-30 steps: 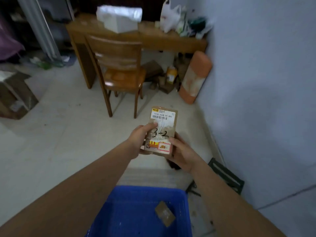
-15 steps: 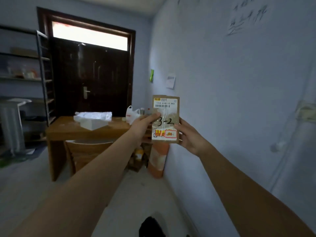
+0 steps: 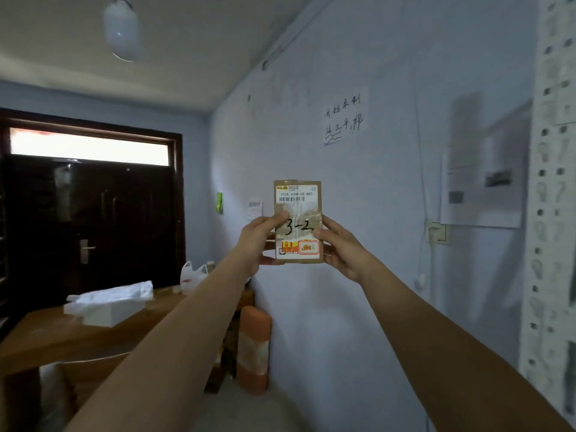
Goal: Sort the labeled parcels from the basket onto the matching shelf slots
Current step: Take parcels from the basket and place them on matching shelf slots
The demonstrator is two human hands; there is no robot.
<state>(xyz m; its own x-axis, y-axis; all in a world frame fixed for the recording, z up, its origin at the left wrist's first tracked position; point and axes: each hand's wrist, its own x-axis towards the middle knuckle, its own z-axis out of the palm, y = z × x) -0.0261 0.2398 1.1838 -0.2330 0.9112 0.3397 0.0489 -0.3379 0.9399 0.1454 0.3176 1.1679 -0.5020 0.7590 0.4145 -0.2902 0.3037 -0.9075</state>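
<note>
Raised higher than a moment ago, the brown parcel [image 3: 297, 222] marked "3-2" stands upright before the blue wall [image 3: 374, 244]. Both arms reach forward; the left hand [image 3: 257, 241] and right hand [image 3: 341, 246] each grip one side edge, thumbs on its front.

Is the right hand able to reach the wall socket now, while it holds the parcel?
Probably not yet: the right hand and left hand both grip the parcel, and the socket sits apart, further right on the wall.

Both arms outstretched, left hand [image 3: 255, 241] and right hand [image 3: 341, 244] gripping.
</note>
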